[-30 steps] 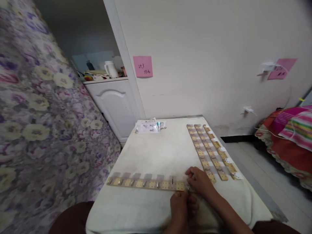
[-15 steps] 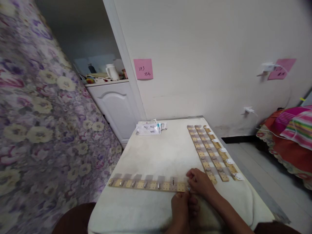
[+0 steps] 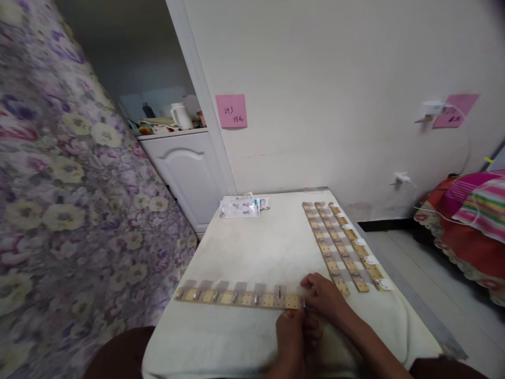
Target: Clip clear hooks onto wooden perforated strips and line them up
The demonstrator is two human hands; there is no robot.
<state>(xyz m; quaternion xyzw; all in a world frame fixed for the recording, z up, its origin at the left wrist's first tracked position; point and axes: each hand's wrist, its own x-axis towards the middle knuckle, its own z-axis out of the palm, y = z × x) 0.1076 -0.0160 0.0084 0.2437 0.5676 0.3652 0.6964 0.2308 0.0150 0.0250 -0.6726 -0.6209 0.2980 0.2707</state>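
A long wooden strip (image 3: pixel 246 299) with small holes lies crosswise on the near part of the table. Along it sit several small clear plastic pieces, each with a silvery metal piece (image 3: pixel 256 300) on it. My left hand (image 3: pixel 291 334), fingers curled, grips the strip's right end from the near side. At that same end my right hand (image 3: pixel 323 296) is closed, thumb and fingers pinched around a tiny shiny metal piece (image 3: pixel 304 305). The fingers partly cover it, so its exact shape is hidden.
Three similar strips (image 3: pixel 341 247) lie side by side on the right, the outermost bearing round white pieces. A clear packet (image 3: pixel 240 207) with small items rests at the table's (image 3: pixel 244 247) far left. A floral curtain (image 3: pixel 74 210) hangs on the left; a wall stands behind.
Both hands keep nearly the same position at the strip's right end. Only a very slight shift of the whole view shows.
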